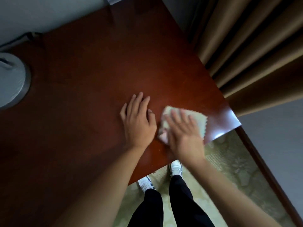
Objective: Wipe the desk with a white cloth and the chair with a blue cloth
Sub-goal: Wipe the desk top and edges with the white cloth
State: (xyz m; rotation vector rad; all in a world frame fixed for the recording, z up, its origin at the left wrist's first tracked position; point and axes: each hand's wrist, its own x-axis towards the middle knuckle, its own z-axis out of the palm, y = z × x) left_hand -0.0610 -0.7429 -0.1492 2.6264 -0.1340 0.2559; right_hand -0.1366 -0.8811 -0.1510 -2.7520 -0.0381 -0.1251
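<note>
A dark red-brown wooden desk (91, 76) fills most of the view. A whitish cloth (199, 119) with a zigzag edge lies near the desk's right front corner. My right hand (183, 135) presses flat on the cloth with straight, spread fingers, blurred by motion. My left hand (139, 122) rests flat on the bare desk just left of the cloth, fingers straight. No blue cloth and no chair are in view.
A round grey-white base (11, 82) stands at the desk's left edge, with a dark cable (27, 36) behind it. Brown curtains (255, 51) hang at the right. A silver object (113, 0) sits at the back edge. Below are patterned carpet (229, 163) and my shoes.
</note>
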